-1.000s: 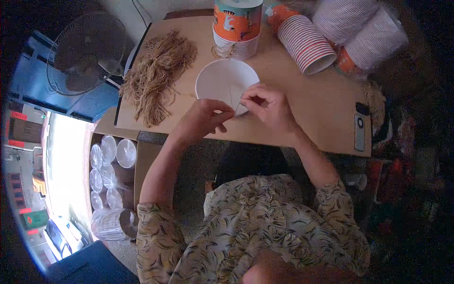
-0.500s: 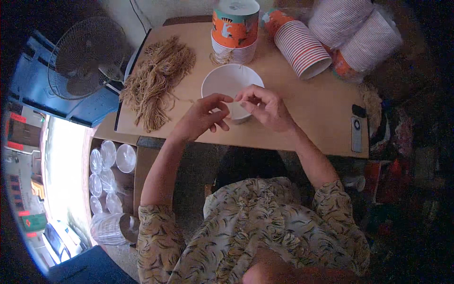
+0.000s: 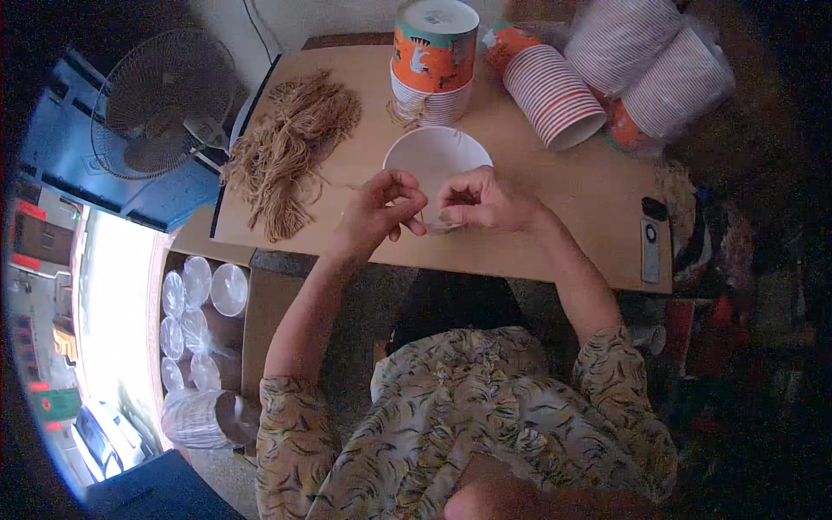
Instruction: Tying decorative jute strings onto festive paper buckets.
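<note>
A white paper bucket (image 3: 433, 156) is on the table in front of me, its mouth showing a plain white inside. My left hand (image 3: 381, 212) is closed at the bucket's near left side, with a short bit of brown twine (image 3: 423, 215) showing at its fingertips. Over the bucket's near right side, my right hand (image 3: 481, 201) is closed in a pinch; what sits between its fingers is too small to make out. Left of my hands lies a loose heap of brown twine (image 3: 299, 130). Behind the bucket, a stack of orange and teal paper buckets (image 3: 438, 65) stands upside down.
Nested striped paper buckets (image 3: 555, 91) lie at the back right, beside plastic-wrapped stacks (image 3: 676, 82). A grey and black object (image 3: 650, 247) rests near the table's right edge. A fan (image 3: 165, 100) stands at left, above clear-wrapped round items (image 3: 198, 282).
My right hand has moved down and toward me, its fingers curling in. My left hand has shifted slightly right. In the picture the bucket sits a little lower and further right.
</note>
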### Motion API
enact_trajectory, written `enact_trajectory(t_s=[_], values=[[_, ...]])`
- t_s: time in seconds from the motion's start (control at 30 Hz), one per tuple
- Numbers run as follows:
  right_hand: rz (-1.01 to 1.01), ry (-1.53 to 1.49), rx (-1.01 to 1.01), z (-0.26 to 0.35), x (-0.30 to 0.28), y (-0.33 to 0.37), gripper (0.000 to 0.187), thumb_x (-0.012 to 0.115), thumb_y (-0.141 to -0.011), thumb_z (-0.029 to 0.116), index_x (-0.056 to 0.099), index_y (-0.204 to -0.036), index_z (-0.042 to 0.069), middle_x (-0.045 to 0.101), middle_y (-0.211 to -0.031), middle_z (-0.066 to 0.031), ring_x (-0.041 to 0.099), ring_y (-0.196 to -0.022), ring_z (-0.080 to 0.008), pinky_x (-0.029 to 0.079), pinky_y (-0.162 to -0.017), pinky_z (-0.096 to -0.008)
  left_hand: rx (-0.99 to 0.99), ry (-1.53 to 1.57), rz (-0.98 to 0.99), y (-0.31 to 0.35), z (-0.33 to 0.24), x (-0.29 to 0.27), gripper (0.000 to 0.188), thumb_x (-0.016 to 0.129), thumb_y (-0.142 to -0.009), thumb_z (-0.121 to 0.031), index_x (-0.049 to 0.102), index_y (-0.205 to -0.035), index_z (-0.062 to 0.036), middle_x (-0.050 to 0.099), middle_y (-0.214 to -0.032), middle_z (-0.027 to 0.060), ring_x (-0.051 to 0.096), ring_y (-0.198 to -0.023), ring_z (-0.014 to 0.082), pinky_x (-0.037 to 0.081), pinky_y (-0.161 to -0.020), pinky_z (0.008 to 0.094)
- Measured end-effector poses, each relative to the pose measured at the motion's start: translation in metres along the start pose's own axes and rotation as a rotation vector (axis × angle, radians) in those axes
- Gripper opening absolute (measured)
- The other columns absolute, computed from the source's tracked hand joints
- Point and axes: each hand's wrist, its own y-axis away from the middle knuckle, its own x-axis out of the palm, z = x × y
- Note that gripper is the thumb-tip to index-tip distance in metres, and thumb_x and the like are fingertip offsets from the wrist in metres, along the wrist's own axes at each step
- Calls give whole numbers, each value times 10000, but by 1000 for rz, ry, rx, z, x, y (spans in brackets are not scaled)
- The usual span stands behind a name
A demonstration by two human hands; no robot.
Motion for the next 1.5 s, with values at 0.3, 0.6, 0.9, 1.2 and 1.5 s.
enact_trajectory(t_s=[0.3, 0.6, 0.9, 1.2, 1.5], values=[[-171, -21, -42, 21, 7, 2, 66, 624, -914, 92, 614, -924, 28, 597, -840, 42, 537, -772, -33, 451, -699, -216, -25, -134, 213, -2, -15, -4, 322, 533, -991, -208, 542, -1247, -13, 652, -987, 46, 688, -757, 128, 456, -553, 208], [-231, -52, -123, 24, 5, 4, 92, 569, -960, 130, 585, -949, 40, 601, -830, 13, 528, -697, -32, 448, -630, -220, -105, 36, 332, -11, -2, -4, 276, 486, -1017, -259, 598, -1110, -24, 647, -923, 35, 632, -745, 104, 465, -623, 218], [-180, -77, 18, 31, -6, 8, 139, 523, -986, 179, 563, -936, 55, 593, -820, 7, 487, -619, -35, 401, -560, -203, -52, 78, 273, -8, -3, 1, 282, 508, -1011, -296, 629, -1052, -44, 632, -870, 3, 588, -728, 75, 466, -660, 212], [-181, 13, -113, 21, -11, 6, 126, 547, -966, 157, 572, -934, 38, 581, -825, 18, 511, -701, -45, 429, -613, -212, -68, 40, 289, -10, -1, -3, 267, 541, -998, -287, 635, -1052, -43, 625, -846, -8, 589, -740, 59, 480, -681, 205], [-293, -3, -20, 19, -9, 3, 103, 605, -933, 118, 608, -929, 15, 593, -773, 29, 547, -709, -40, 462, -647, -215, -28, 12, 201, -4, -4, 3, 249, 579, -983, -263, 629, -1075, -37, 640, -850, 8, 593, -728, 64, 487, -691, 209]])
